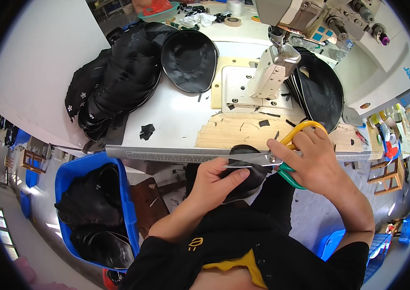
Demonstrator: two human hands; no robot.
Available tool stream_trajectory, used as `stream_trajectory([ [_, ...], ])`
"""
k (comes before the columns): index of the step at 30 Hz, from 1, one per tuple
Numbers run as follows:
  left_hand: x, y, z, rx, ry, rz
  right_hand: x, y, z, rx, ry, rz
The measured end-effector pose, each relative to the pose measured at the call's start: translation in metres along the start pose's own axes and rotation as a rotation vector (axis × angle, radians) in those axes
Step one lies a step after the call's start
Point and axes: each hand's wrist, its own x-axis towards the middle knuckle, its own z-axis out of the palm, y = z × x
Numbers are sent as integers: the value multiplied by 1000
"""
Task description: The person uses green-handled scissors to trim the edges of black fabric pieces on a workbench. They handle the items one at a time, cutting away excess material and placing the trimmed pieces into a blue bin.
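My right hand (317, 159) is closed round the handles of a pair of scissors (262, 158), one loop yellow and the other green. The blades point left, partly spread, across a curved black piece (249, 186) that looks like leather or a similar sheet. Thumb and fingers of my left hand (213, 181) pinch this piece by its edge, close to the blade tips. The piece hangs over my lap, just off the table's front edge; its lower part is partly hidden by my hand. Whether the blades touch the material, I cannot tell.
A white sewing machine (271, 72) stands on the table. Left of it lies a large heap of black pieces (127, 77); right of it leans a stack of them (325, 89). Scraps (147, 131) dot the tabletop. A blue bin (127, 203) with black pieces stands at lower left.
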Motion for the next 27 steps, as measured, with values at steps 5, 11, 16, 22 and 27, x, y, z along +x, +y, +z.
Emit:
stream_trajectory([
  [5, 3, -4, -2, -40, 25, -3, -3, 2, -2, 12, -31, 44],
  [11, 5, -5, -4, -363, 96, -48, -26, 12, 12, 153, -3, 201],
  [16, 4, -11, -1, -235, 48, -47, -14, 6, 5, 29, 16, 62],
  [22, 4, -13, -2, -99, 9, -9, -7, 5, 6, -162, 22, -32],
  [27, 1, -13, 3, -306, 100, -90, -10, 7, 4, 32, -10, 61],
])
